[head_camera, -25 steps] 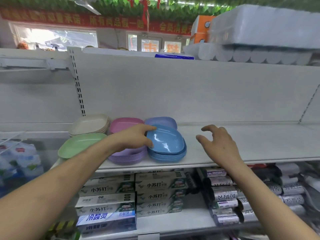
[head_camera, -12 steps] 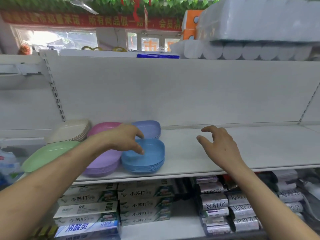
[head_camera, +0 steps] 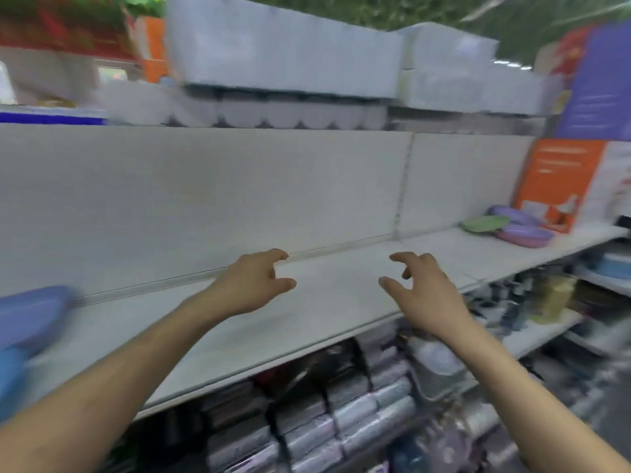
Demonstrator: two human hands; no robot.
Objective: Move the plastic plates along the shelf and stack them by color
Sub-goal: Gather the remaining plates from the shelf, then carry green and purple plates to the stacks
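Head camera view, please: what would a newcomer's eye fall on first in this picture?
The left hand and the right hand hover with loosely curled fingers, holding nothing, over the middle of the white shelf. Far right on that shelf lie a green plate and purple plates, while blurred bluish plates sit at the left edge. Big white packs of paper rolls fill the top.

A shop: long white shelf (head_camera: 307, 322) runs, wrapped tissue packs (head_camera: 283, 52) stacked above, packaged goods (head_camera: 307, 428) crammed on lower tiers.
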